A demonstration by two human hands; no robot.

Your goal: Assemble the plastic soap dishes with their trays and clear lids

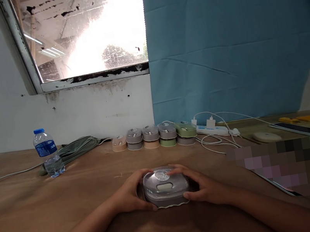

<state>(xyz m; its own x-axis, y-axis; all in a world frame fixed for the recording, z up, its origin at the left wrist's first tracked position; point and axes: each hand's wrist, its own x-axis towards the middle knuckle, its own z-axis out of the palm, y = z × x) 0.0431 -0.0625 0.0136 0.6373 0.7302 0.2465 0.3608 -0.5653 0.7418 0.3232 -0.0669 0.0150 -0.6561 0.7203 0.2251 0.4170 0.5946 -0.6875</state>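
A grey oval lidded box (167,192) with a see-through top and a round sticker rests on the brown table in front of me. My left hand (134,193) is wrapped round its left side, thumb low at the front and fingers up at the lid. On the opposite side my right hand (199,185) grips it, with the thumb at the lower front corner and the fingers over the lid's edge. Behind it, along the wall, similar boxes stand in a row: a single peach one (119,144) and several two-high stacks, among them a green box (185,129) on a grey one.
A water bottle (48,154) stands at the left beside a folded dark green cloth bag (78,148). At the right back lie a white power strip (213,130) with plugs and cables, a pale mouse-like object (266,137) and a flat dark device (304,128). The right front is pixelated.
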